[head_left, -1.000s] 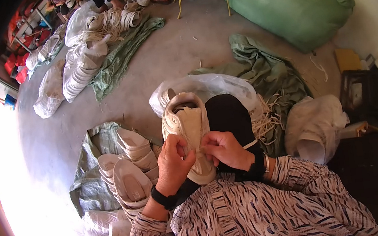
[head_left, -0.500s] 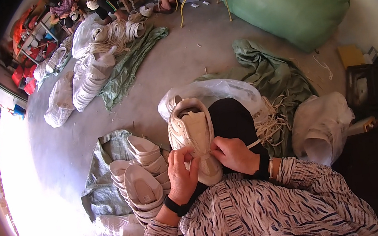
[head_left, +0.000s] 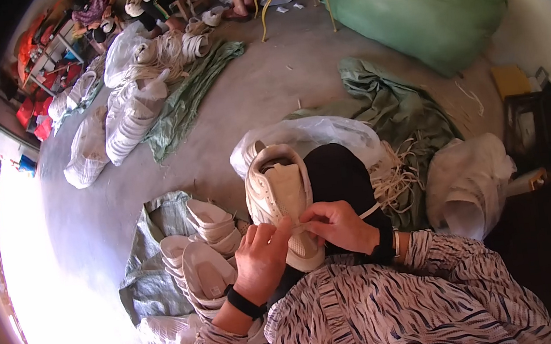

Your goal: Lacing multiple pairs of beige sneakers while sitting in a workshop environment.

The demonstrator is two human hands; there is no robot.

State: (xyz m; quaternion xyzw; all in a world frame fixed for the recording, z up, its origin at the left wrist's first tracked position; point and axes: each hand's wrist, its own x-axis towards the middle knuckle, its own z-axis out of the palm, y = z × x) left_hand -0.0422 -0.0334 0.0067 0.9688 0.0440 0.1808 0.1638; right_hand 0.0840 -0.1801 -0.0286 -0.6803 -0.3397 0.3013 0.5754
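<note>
A cream-coloured sneaker [head_left: 284,188] lies on my lap, its opening away from me and its rounded toe towards me. My left hand [head_left: 261,253] is at the left of the toe end, fingers bent and pressed together; what they hold, if anything, is too small to make out. On the other side my right hand [head_left: 344,225] pinches with thumb and forefinger at the lower eyelets, apparently on a thin pale shoelace. A pale strand [head_left: 369,211] runs beside the right hand. My fingertips hide part of the shoe's front.
Stacked pale shoes [head_left: 208,269] stand at my left on a grey-green sheet [head_left: 151,283]. Right of my knee hangs a bundle of laces [head_left: 397,181], near a plastic bag [head_left: 473,182]. A big green sack [head_left: 417,10] is far right. Other people [head_left: 91,12] sit far left.
My left hand has shifted slightly up and right, its fingers now nearer the right hand's. The right fingertips have moved slightly left over the shoe. The sneaker stays in place.
</note>
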